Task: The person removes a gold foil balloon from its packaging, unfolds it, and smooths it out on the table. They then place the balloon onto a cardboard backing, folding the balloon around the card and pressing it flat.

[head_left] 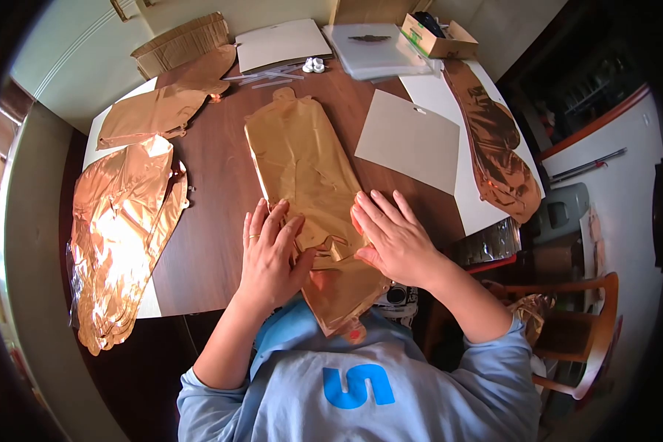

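Note:
A flat gold foil balloon [302,147], seemingly uninflated, stretches from the middle of the table to its front edge, and its near end hangs over toward my lap. At its left edge rests my left hand [272,247], fingers apart and slightly bent, with the thumb on the foil. My right hand [398,239] lies along the right edge with its fingers stretched out. Between the two hands the foil is creased and puckered. The undersides of both hands are hidden.
More folded foil balloons lie at the left [121,228], back left [155,110] and right [493,144]. A grey-white card [409,136] sits right of centre. Farther back are clear plastic sleeves [376,55], thin straws [269,76] and a small box [449,46]. A wooden chair [604,324] stands at right.

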{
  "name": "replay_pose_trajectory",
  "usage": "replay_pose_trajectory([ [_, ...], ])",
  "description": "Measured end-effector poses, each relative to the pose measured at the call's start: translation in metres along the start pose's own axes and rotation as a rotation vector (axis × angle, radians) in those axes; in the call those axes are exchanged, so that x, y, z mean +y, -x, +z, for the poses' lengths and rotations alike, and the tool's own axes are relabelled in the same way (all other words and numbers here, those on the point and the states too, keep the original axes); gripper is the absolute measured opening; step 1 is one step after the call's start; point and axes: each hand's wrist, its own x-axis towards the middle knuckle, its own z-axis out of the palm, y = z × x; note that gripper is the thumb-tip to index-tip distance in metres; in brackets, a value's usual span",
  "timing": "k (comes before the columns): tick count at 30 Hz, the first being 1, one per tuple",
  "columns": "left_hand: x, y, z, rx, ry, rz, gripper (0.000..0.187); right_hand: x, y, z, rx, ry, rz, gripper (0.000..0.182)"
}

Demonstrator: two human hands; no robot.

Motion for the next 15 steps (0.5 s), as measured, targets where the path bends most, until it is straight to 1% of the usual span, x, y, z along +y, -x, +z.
replay_pose_trajectory([
  [6, 0.001, 0.0, -0.001, -0.023, -0.04, 0.007, 0.056, 0.001, 0.01, 0.003, -0.058, -0.01, 0.025, 0.076],
  [9, 0.003, -0.003, -0.006, -0.039, -0.048, 0.001, 0.052, 0.003, 0.011, 0.005, -0.06, -0.021, 0.015, 0.078],
  [12, -0.001, -0.014, -0.014, -0.014, -0.089, 0.091, 0.045, 0.006, 0.012, 0.004, -0.074, -0.032, 0.011, 0.078],
  [15, 0.01, -0.042, -0.02, -0.039, -0.075, 0.27, 0.041, 0.005, 0.011, 0.005, -0.083, -0.037, 0.014, 0.077],
])
